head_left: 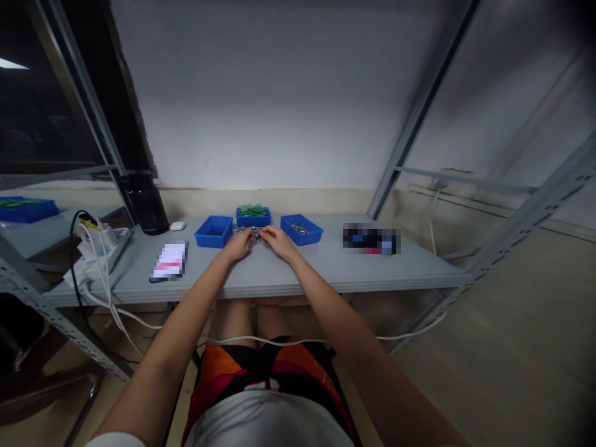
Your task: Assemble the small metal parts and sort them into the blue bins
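Note:
My left hand (pixel 239 244) and my right hand (pixel 278 241) are close together over the grey table, fingers curled and pinched. Whatever is between the fingertips is too small to make out. Small shiny metal pieces (pixel 256 232) lie in a heap at and behind my fingertips. Left of the heap stands a blue bin (pixel 208 241) with a few dark items at its bottom. Behind it, a second blue bin (pixel 254 221) is filled with green pieces (pixel 252 210). To the right, a third blue bin (pixel 311 238) contains some thin metal pieces (pixel 299 228).
On the left are a phone (pixel 170 261), a white earphone case (pixel 177 226), a black bottle (pixel 146 203) and a power strip (pixel 100 254) with cables. A blurred dark object (pixel 371 239) lies on the right. Metal uprights (pixel 426 102) frame the table (pixel 335 270); a white cable hangs below its edge.

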The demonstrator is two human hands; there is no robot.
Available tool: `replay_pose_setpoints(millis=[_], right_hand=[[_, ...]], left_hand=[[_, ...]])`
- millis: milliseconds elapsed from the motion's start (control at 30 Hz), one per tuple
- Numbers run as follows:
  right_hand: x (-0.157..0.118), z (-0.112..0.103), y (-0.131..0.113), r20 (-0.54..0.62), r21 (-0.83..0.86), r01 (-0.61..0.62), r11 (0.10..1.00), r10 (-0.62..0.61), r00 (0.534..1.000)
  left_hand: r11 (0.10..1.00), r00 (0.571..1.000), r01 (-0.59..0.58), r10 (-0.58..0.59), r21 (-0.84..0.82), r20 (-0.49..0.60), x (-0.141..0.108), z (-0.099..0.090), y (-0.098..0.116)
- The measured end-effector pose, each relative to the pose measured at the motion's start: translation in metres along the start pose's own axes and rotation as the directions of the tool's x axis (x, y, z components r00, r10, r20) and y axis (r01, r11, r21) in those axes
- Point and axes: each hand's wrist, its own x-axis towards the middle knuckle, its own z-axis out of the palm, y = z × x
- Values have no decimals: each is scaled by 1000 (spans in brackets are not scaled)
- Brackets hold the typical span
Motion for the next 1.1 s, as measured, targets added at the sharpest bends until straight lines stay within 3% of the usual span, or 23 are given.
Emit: replay_pose_setpoints(millis=[100, 167, 267, 300, 367, 500, 633, 700, 867, 1100], right_hand=[[2, -1, -1, -36, 5, -55, 998, 55, 998], [4, -6, -1, -168, -36, -43, 998, 36, 985], [7, -15, 2, -462, -150, -28, 988, -45, 886], [7, -18, 3, -518, -169, -49, 984, -46, 854], [8, -22, 5, -551, -199, -95, 975, -31, 834], [7, -17, 11, -500, -305, -83, 949, -85, 862], [4, -6, 15, -240, -484, -81, 871, -44, 970], [1, -3, 17, -125, -583, -94, 807, 25, 992], [-2, -1, 17, 36, -697, -28, 717, 74, 997], [-1, -3, 15, 30, -696, -31, 718, 72, 997]], left_hand=[[1000, 999, 14, -15, -12, -33, 0, 0, 0], [999, 996, 48, -49, -5, -78, 0, 0, -1], [995, 993, 92, -88, 38, -83, 0, 2, -4], [993, 993, 96, -92, 61, -73, 0, 2, -4], [989, 994, 93, -86, 112, -63, -1, 2, -6], [980, 995, 88, -79, 176, -58, -1, 1, -6], [973, 995, 101, -101, 206, -10, -3, 1, -3], [965, 992, 120, -127, 233, 16, -4, 1, 0], [929, 988, 130, -152, 347, 36, -5, -1, 8], [921, 968, 245, -250, 304, -22, -5, -5, 7]])
